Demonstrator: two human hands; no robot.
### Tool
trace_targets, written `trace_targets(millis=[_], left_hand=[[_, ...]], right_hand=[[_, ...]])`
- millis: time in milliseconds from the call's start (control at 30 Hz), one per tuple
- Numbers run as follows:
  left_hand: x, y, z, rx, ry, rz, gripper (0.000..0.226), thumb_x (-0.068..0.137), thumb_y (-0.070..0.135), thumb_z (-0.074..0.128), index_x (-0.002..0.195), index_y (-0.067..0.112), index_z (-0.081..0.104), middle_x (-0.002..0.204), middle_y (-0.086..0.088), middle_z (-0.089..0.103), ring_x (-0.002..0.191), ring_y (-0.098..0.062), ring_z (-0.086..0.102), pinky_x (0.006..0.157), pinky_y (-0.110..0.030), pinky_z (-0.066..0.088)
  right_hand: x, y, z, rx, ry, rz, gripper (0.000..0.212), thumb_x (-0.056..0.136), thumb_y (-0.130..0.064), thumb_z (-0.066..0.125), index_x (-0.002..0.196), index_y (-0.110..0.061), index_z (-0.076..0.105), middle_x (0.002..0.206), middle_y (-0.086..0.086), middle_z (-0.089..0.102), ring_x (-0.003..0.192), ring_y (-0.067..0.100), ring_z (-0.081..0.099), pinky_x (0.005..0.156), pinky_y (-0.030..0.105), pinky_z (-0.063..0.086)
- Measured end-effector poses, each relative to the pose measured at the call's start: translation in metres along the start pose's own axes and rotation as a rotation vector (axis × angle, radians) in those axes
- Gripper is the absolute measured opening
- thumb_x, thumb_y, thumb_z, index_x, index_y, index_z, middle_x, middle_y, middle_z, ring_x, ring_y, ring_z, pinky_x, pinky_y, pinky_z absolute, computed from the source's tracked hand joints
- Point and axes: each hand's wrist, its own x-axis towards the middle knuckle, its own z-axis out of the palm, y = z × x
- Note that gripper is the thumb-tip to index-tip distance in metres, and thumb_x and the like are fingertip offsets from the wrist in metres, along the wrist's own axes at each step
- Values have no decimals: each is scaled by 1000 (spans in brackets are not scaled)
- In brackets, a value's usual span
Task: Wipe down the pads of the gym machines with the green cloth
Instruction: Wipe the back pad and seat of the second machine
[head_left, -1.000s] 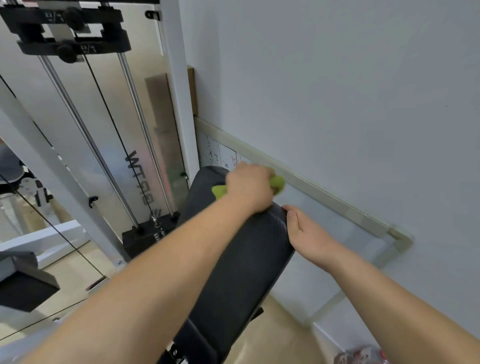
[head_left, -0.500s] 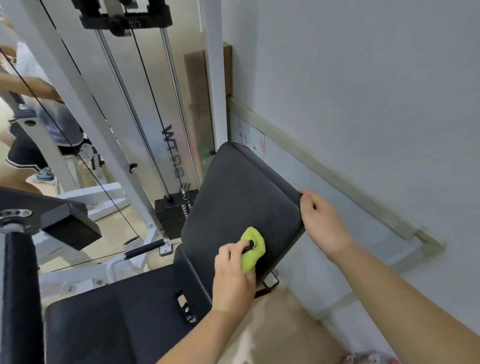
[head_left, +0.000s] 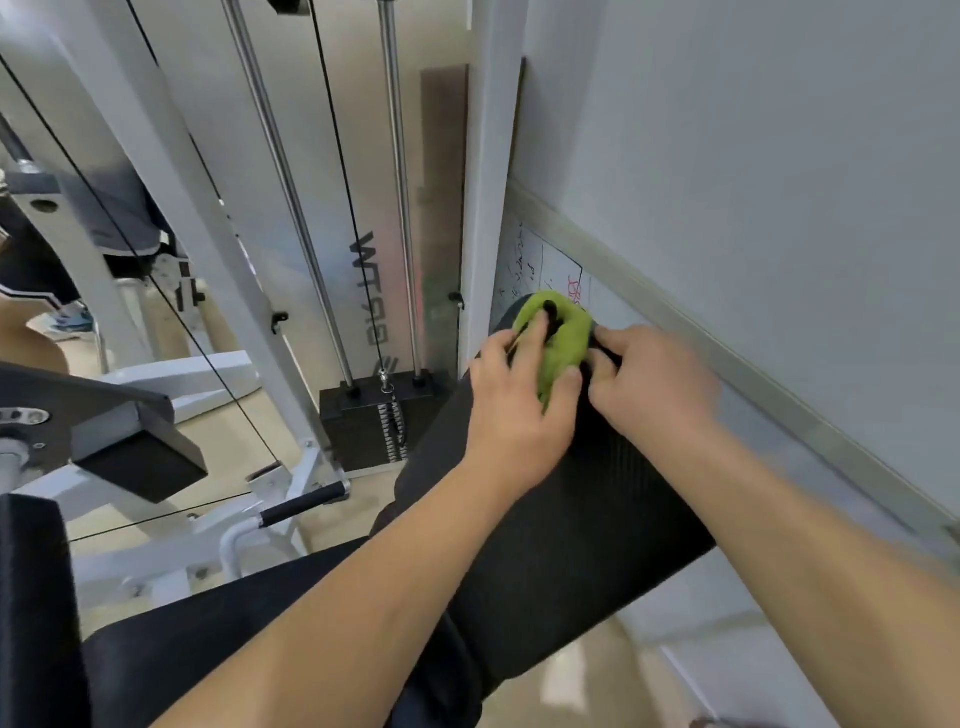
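My hands are working at the top of the back pad (head_left: 561, 525), where the wall (head_left: 753, 182) and its rail (head_left: 691, 332) are crowding close on the right. On the left, the white upright (head_left: 485, 208), guide rods (head_left: 400, 208) and weight stack (head_left: 374, 421) are hemming me in. The pad's lower face is lying open.

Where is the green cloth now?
In the head view, the green cloth lies on the top edge of the black back pad, under the left hand, with the right hand beside it.
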Motion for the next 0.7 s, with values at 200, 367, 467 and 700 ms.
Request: trace_targets(millis=[200, 367, 467, 700], left_hand=[[14, -58, 28, 105, 128, 222, 53, 94, 35, 59, 145, 29, 47, 133, -12, 45, 114, -35, 51, 83, -43, 54], [-41, -144, 25, 91, 97, -655, 56, 103, 37, 46, 156, 37, 31, 142, -16, 38, 126, -39, 47, 105, -48, 43], [-77, -141, 21, 21, 51, -1039, 58, 106, 39, 38, 161, 33, 19, 149, -21, 33, 131, -45, 42, 109, -53, 36], [-18, -8, 34, -108, 125, -399, 56, 103, 35, 53, 155, 26, 34, 131, -11, 41, 112, -30, 52, 90, -35, 44]], right_hand=[[-3, -6, 16, -40, 102, 27, 30, 102, -36, 48, 123, -28, 68, 113, -2, 70, 103, 29, 64, 74, 37, 53], [-5, -7, 25, -99, 109, 6, 37, 106, -34, 40, 132, -25, 64, 114, -3, 68, 98, 24, 63, 69, 35, 49], [-5, -5, 24, -112, 113, -13, 42, 106, -33, 40, 143, -23, 58, 127, 0, 67, 108, 26, 63, 76, 37, 53], [-4, -6, 27, -81, 101, 4, 42, 103, -34, 43, 140, -23, 60, 125, 2, 66, 111, 31, 62, 78, 40, 49]])
